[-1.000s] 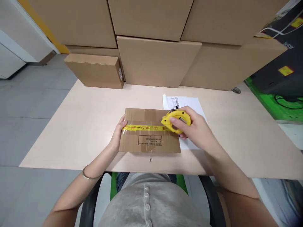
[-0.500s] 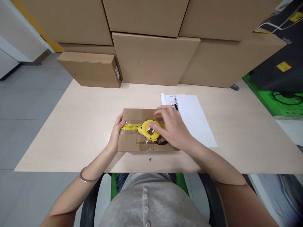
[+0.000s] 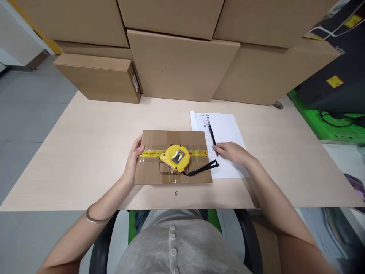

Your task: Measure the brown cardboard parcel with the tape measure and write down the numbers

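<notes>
A small cardboard box (image 3: 151,140) with a band of yellow printed tape lies in front of me. My left hand (image 3: 133,158) grips its left edge, thumb on top. On the box rests a yellow tape measure (image 3: 168,156), its black wrist strap (image 3: 199,169) trailing right past the box edge. My right hand (image 3: 232,151) is to the right of the box, fingertips closed around the lower part of a black pen (image 3: 211,134). The pen lies over white paper sheets (image 3: 228,127), partly printed and curled at the left edge, and the box overlaps them.
Large cardboard boxes (image 3: 182,68) are stacked along the back of the table (image 3: 94,152). A flatter box (image 3: 97,78) stands at the back left. At the far right are a black case (image 3: 319,83) and a green surface (image 3: 322,127) with a cable.
My right hand has left the tape measure and moved right to the pen on the paper. The tape measure stays on the box. My left hand keeps its grip on the box edge.
</notes>
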Demonstrator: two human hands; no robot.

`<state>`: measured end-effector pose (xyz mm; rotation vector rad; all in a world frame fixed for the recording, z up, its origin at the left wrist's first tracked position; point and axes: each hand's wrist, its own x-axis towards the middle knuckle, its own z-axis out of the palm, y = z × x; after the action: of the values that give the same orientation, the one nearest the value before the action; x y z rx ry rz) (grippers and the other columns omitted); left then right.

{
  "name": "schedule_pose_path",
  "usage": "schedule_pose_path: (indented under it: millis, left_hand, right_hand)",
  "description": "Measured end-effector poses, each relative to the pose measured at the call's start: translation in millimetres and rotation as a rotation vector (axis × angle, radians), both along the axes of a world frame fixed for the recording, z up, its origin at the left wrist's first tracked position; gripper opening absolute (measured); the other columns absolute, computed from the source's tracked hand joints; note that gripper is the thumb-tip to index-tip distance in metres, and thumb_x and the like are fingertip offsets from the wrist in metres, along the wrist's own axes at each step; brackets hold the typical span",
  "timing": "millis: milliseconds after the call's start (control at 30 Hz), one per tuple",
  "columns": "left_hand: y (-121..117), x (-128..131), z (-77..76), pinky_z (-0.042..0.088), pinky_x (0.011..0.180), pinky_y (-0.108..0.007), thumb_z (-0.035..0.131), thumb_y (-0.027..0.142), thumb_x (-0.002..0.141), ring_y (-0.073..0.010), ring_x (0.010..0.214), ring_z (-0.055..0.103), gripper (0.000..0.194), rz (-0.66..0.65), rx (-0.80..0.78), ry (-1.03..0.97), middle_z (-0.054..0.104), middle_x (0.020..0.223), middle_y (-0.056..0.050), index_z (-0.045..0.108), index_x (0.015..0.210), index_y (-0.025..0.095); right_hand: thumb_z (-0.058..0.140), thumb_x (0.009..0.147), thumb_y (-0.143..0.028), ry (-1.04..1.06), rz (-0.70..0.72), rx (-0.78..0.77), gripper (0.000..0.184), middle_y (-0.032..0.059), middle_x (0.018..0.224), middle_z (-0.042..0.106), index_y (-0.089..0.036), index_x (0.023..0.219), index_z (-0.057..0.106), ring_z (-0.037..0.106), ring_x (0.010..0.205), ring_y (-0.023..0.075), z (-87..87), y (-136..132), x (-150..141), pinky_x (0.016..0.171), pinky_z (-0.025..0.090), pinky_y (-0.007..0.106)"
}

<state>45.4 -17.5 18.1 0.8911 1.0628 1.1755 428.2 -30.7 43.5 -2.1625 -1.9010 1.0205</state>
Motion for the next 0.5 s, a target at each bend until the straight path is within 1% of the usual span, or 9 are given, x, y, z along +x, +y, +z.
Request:
schedule_pose_path:
  millis: [67, 133, 167, 233, 300, 333, 400, 500]
  left_hand:
    - [0, 0, -0.8, 0.049, 0.118, -0.047, 0.068, 0.048, 0.085, -0.0359, 0.149, 0.051, 0.051, 0.004, 0.001, 0.002, 0.064, 0.153, -0.004, 0.067, 0.132, 0.027]
    - [0, 0, -0.9, 0.048, 0.120, -0.046, 0.068, 0.048, 0.085, -0.0353, 0.150, 0.050, 0.051, 0.006, 0.005, 0.005, 0.064, 0.153, -0.003, 0.068, 0.131, 0.028]
    - [0, 0, -0.6, 0.047, 0.120, -0.045, 0.068, 0.048, 0.085, -0.0351, 0.151, 0.049, 0.050, 0.006, 0.007, 0.007, 0.064, 0.153, -0.003, 0.068, 0.130, 0.027]
    - [0, 1, 0.7, 0.048, 0.120, -0.044, 0.067, 0.047, 0.085, -0.0347, 0.151, 0.049, 0.047, 0.006, 0.017, 0.012, 0.064, 0.153, -0.002, 0.069, 0.128, 0.027]
    - [-1, 1, 2.5, 0.049, 0.117, -0.044, 0.066, 0.047, 0.087, -0.0345, 0.150, 0.050, 0.046, 0.004, 0.031, 0.018, 0.066, 0.149, -0.003, 0.069, 0.128, 0.027]
    - [-1, 1, 3.4, 0.050, 0.116, -0.044, 0.065, 0.046, 0.088, -0.0344, 0.148, 0.052, 0.045, 0.002, 0.035, 0.021, 0.068, 0.146, -0.003, 0.069, 0.129, 0.027]
    - [-1, 1, 4.9, 0.051, 0.115, -0.045, 0.066, 0.046, 0.088, -0.0344, 0.146, 0.054, 0.045, 0.002, 0.034, 0.027, 0.071, 0.141, -0.004, 0.069, 0.129, 0.028]
    - [-2, 0, 5.6, 0.052, 0.113, -0.045, 0.067, 0.046, 0.087, -0.0350, 0.143, 0.056, 0.045, 0.001, 0.030, 0.044, 0.072, 0.138, -0.004, 0.070, 0.128, 0.028]
  right_hand:
    - [0.052, 0.096, -0.062, 0.157, 0.006, 0.015, 0.050, -0.0003, 0.054, 0.053, -0.024, 0.064, 0.056, 0.049, 0.055, 0.0171, -5.1, 1, 8, 0.063, 0.041, 0.033]
    - [0.049, 0.094, -0.069, 0.302, -0.029, 0.049, 0.052, -0.0030, 0.051, 0.049, -0.023, 0.074, 0.061, 0.045, 0.050, 0.0148, -11.6, 4, 14, 0.058, 0.042, 0.032]
    - [0.050, 0.092, -0.072, 0.366, -0.055, 0.072, 0.053, -0.0031, 0.052, 0.051, -0.023, 0.078, 0.062, 0.045, 0.048, 0.0140, -15.8, 5, 16, 0.055, 0.041, 0.031]
    - [0.058, 0.085, -0.077, 0.474, -0.113, 0.119, 0.054, -0.0005, 0.057, 0.059, -0.023, 0.080, 0.060, 0.047, 0.047, 0.0129, -25.2, 5, 16, 0.048, 0.040, 0.029]
    - [0.072, 0.075, -0.077, 0.550, -0.166, 0.166, 0.055, 0.0028, 0.064, 0.066, -0.024, 0.077, 0.055, 0.052, 0.047, 0.0129, -33.9, 4, 14, 0.041, 0.038, 0.028]
    - [0.077, 0.072, -0.074, 0.576, -0.187, 0.185, 0.055, 0.0032, 0.064, 0.066, -0.025, 0.075, 0.054, 0.054, 0.047, 0.0132, -37.2, 2, 12, 0.039, 0.038, 0.027]
    - [0.084, 0.069, -0.070, 0.608, -0.218, 0.211, 0.055, 0.0016, 0.060, 0.065, -0.025, 0.072, 0.053, 0.054, 0.046, 0.0130, -40.6, 0, 9, 0.038, 0.040, 0.026]
    - [0.088, 0.068, -0.063, 0.630, -0.242, 0.228, 0.051, -0.0016, 0.052, 0.060, -0.024, 0.068, 0.055, 0.052, 0.042, 0.0118, -39.8, -3, 7, 0.039, 0.042, 0.026]
